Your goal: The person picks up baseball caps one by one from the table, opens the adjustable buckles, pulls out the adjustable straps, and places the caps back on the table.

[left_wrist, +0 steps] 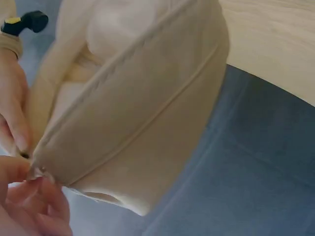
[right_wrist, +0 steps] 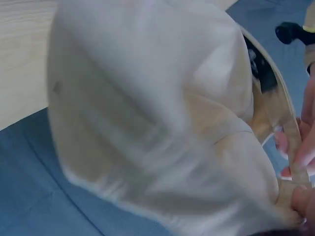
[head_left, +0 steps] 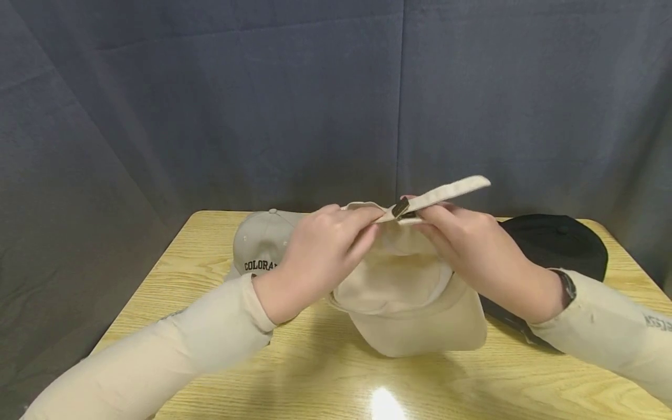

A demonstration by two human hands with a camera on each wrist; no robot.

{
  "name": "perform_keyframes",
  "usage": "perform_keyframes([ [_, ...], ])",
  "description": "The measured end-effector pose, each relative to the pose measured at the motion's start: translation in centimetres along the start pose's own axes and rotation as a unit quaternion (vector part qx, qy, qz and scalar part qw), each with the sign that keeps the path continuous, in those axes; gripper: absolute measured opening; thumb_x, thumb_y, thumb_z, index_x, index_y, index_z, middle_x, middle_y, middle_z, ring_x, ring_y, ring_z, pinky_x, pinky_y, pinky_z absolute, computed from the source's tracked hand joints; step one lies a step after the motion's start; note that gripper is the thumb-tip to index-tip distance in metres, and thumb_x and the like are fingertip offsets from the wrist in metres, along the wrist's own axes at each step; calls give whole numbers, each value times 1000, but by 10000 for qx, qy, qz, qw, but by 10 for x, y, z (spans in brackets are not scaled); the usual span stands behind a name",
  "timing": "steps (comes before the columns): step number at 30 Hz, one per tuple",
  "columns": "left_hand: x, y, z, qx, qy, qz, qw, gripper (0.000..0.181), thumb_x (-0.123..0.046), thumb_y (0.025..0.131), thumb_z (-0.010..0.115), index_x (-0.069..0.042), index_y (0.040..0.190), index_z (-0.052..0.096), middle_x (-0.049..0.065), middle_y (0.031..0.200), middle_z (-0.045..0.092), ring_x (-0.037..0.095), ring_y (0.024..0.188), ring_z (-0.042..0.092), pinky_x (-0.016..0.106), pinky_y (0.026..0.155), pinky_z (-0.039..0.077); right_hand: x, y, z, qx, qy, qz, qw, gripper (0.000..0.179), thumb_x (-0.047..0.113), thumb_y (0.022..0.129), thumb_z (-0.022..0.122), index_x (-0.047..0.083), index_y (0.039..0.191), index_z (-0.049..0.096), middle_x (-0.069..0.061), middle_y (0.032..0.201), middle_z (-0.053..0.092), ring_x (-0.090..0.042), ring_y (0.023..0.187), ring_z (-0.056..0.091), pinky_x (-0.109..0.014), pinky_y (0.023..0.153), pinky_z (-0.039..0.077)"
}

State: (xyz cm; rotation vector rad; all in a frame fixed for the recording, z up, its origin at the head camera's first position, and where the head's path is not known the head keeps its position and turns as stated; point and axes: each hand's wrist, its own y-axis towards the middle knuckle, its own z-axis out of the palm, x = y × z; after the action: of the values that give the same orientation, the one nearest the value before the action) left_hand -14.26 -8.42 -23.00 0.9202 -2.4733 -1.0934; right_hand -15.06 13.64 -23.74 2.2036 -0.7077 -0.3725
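A cream baseball cap (head_left: 415, 326) is held up over the table, its inside and brim towards me. My left hand (head_left: 320, 251) pinches the cap's back strap just left of a dark metal buckle (head_left: 401, 207). On the buckle's other side, my right hand (head_left: 472, 245) grips the band between thumb and fingers. The strap's loose end (head_left: 454, 189) sticks out up and to the right. In the left wrist view the crown (left_wrist: 133, 113) hangs beside my left fingertips (left_wrist: 49, 196). The right wrist view shows the crown (right_wrist: 147, 113) blurred, and a dark label (right_wrist: 260, 66) inside.
A grey cap (head_left: 257, 239) with black "COLORA" lettering sits left on the wooden table (head_left: 315, 373), partly behind my left arm. To the right lies a black cap (head_left: 562, 239), partly covered by my right arm. A dark blue curtain (head_left: 262, 116) hangs behind the table.
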Motion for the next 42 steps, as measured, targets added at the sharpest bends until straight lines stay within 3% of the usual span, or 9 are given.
perform_keyframes([
  [5,8,1,4,-260,-26,343,9991,9,-14,91,68,-10,98,73,-1,87,71,18,69,63,28,60,51,-2,-2,2,-198,-635,-627,9958,34,23,107,34,1,90,54,-5,61,43,-15,45,39,-29,37,36],
  [10,11,4,5,-483,221,817,9952,5,-14,90,69,-13,94,72,-2,77,66,16,56,55,23,47,43,-1,-4,0,-144,-898,-914,9916,17,-2,99,35,0,89,49,-7,65,43,-21,48,39,-31,39,34],
  [15,11,4,7,-696,473,1149,9898,8,-11,86,71,-12,93,73,-2,78,68,15,53,55,22,44,43,0,-1,1,-146,-787,-884,9929,24,6,102,30,0,90,50,-5,66,42,-21,52,39,-31,44,36],
  [20,11,3,9,-768,460,1164,9892,7,-10,87,70,-11,93,73,-2,76,67,15,52,54,23,45,44,0,1,4,-205,-631,-748,9950,29,12,103,29,3,83,49,-2,61,38,-17,50,37,-27,42,34],
  [24,10,3,9,-815,400,1155,9892,7,-10,87,70,-10,93,73,-1,72,63,15,51,53,24,44,43,-1,1,2,-35,-329,-458,9984,15,1,93,52,6,79,49,1,60,37,-13,51,37,-27,43,35],
  [28,11,2,8,-841,325,1125,9896,8,-7,86,70,-9,93,72,-1,68,59,16,51,51,24,43,42,-2,1,-2,131,-13,-161,9998,27,-10,77,68,9,77,49,5,61,35,-9,53,35,-26,45,34],
  [31,11,1,8,-790,278,1100,9904,8,-7,86,70,-9,93,72,-1,67,58,15,50,49,24,43,41,-3,1,-3,136,0,-190,9997,18,3,92,58,9,78,50,4,62,36,-9,54,35,-26,46,34],
  [36,10,0,7,-740,215,1056,9914,9,-9,87,69,-10,95,73,-1,71,62,14,51,51,24,44,43,-3,0,-3,36,-202,-366,9991,40,27,107,29,7,80,51,3,62,37,-10,52,35,-25,45,35],
  [42,10,-1,7,-766,137,1043,9915,9,-7,86,70,-9,95,73,-1,67,58,14,50,49,25,44,42,-2,-1,-4,109,-33,-164,9998,18,9,97,52,8,79,52,3,62,38,-10,54,37,-25,46,36],
])
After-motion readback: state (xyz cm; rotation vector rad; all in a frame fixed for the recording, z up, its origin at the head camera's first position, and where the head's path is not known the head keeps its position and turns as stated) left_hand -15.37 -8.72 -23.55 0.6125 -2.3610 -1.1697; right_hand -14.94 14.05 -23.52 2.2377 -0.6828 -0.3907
